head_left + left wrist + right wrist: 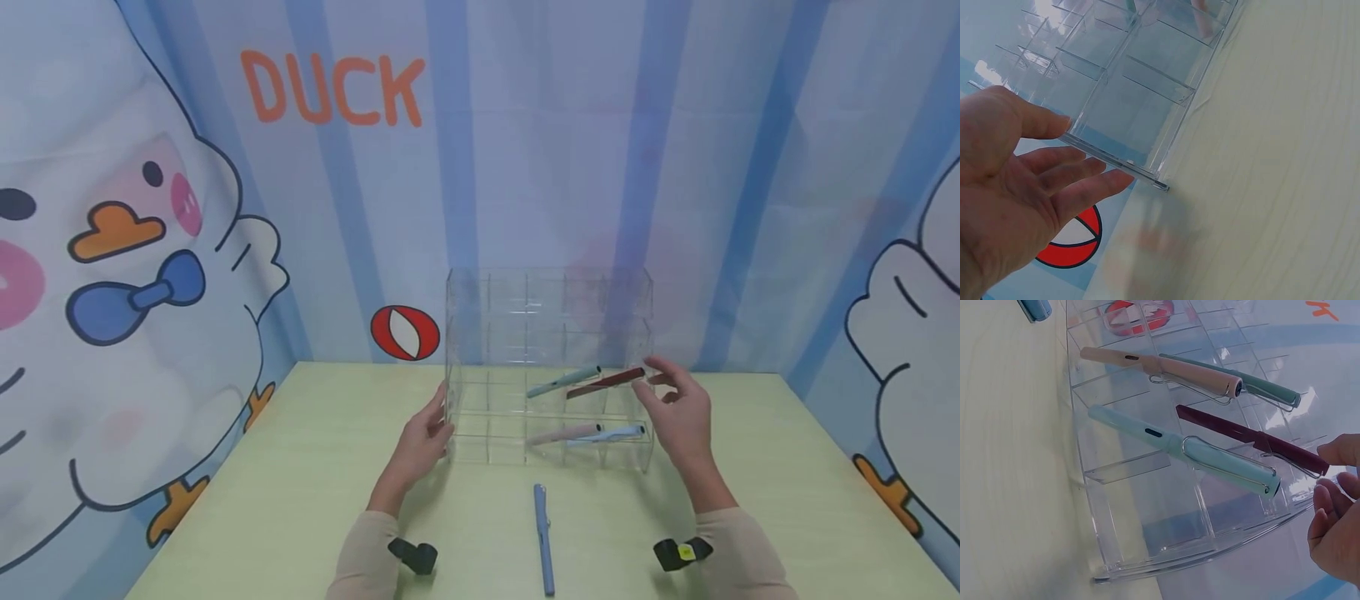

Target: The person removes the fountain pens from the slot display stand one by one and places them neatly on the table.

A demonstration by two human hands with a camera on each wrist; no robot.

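A clear acrylic organizer [547, 333] with rows of compartments stands mid-table. Its right compartments hold a teal pen [562, 382], a dark red pen [606, 382], a pink pen [562, 434] and a light blue pen [607, 434]. My left hand [431, 425] lies flat with straight fingers against the organizer's left wall [1116, 162]. My right hand [662, 385] hovers at the right side, thumb and fingers loosely bent around the cap end of the dark red pen [1247, 437]. I cannot tell whether they touch it. Another blue pen [543, 537] lies on the table in front.
The pale green table [300, 475] reaches back to a blue-striped cartoon duck backdrop [337, 87] right behind the organizer. The organizer's left and upper compartments [1135, 94] hold nothing. Black straps sit on both wrists.
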